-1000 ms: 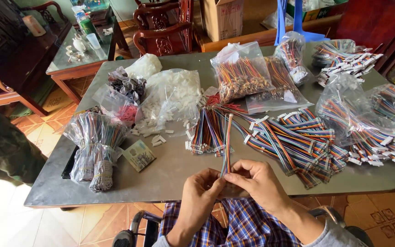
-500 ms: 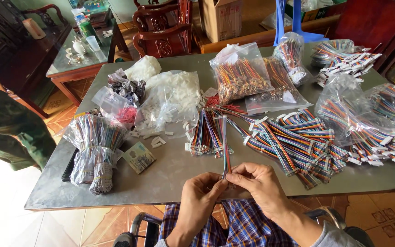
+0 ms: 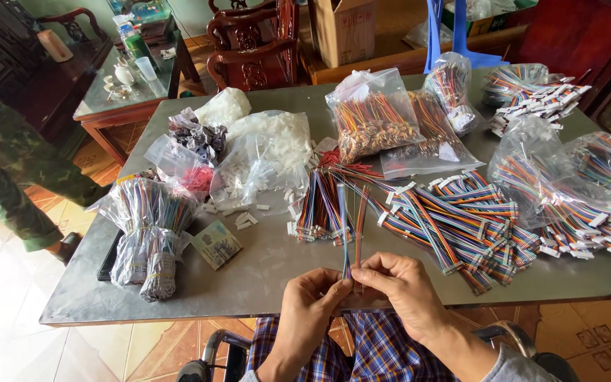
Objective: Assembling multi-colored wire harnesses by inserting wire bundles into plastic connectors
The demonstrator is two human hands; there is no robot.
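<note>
Two hands met at the near edge of the grey surface (image 3: 263, 276), and both pinched the same thin strip of coloured wires (image 3: 354, 233). The left hand (image 3: 307, 311) had its fingers (image 3: 334, 288) closed tight on the low end of the strip. The right hand (image 3: 401, 286) had its fingers (image 3: 370, 272) closed on it too, just beside the left ones, so the two hands were touching. The strip stood up from the hands and lay away across the surface, toward a small bundle of rainbow wires (image 3: 322, 206) just behind it. To the right of that bundle lay a big loose heap of rainbow wires with white plugs (image 3: 461, 219). Farther right, a clear bag of more rainbow wires (image 3: 560, 191) sat near the edge. At the back stood a clear bag of thin orange and red wires (image 3: 375, 122). Near the middle was a clear bag of small white plugs (image 3: 266, 159), with some white plugs spilled beside it. On the left lay a clear bag of tied wire bunches (image 3: 150, 233), and a small printed card (image 3: 215, 244) rested just beside it. Below the surface, blue checked cloth (image 3: 362, 350) covered the person's lap. Far left, another person in green spotted clothes (image 3: 8, 170) stood on the tiled floor (image 3: 8, 311).
</note>
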